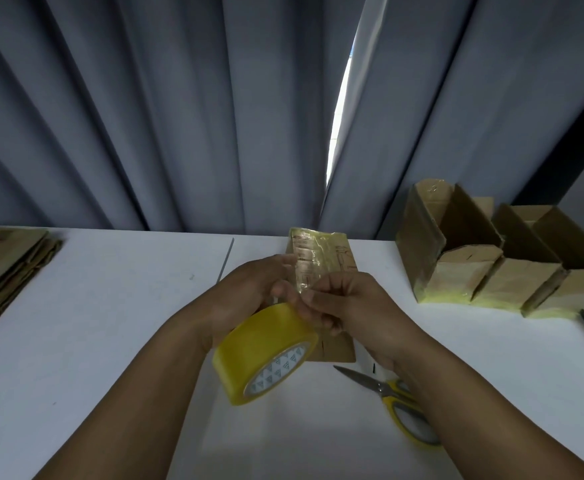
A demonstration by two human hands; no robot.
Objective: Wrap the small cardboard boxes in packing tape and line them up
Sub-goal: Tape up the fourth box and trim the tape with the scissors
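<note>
At the centre of the white surface (110, 341), the small cardboard box (346, 259) being worked on lies directly in front of the person, its near end largely hidden behind both hands. The left hand (249, 292) grips the yellow tape roll (259, 355) from above, fingers curled over its rim, and holds it clear of the surface, probably so that it can turn and pay out. The right hand (349, 299) has its fingers curled and appears to pinch the lower end of the tape strip (309, 258), which runs glossy and wrinkled up the far part of the box; motion blur prevents confirming the exact contact. This split grip suggests one hand feeds tape while the other keeps it taut. The scissors (399, 401) lie on the surface just beside the right forearm, blades pointing toward the box, within reach for the cut. Three open-topped boxes (457, 271) with taped bases stand touching in a row at the right rear, well apart from the work area, as the task's line-up. A stack of flat cardboard (3, 268) waits at the left edge as stock. Judged stage: one more box partly wrapped, cut not yet made.
</note>
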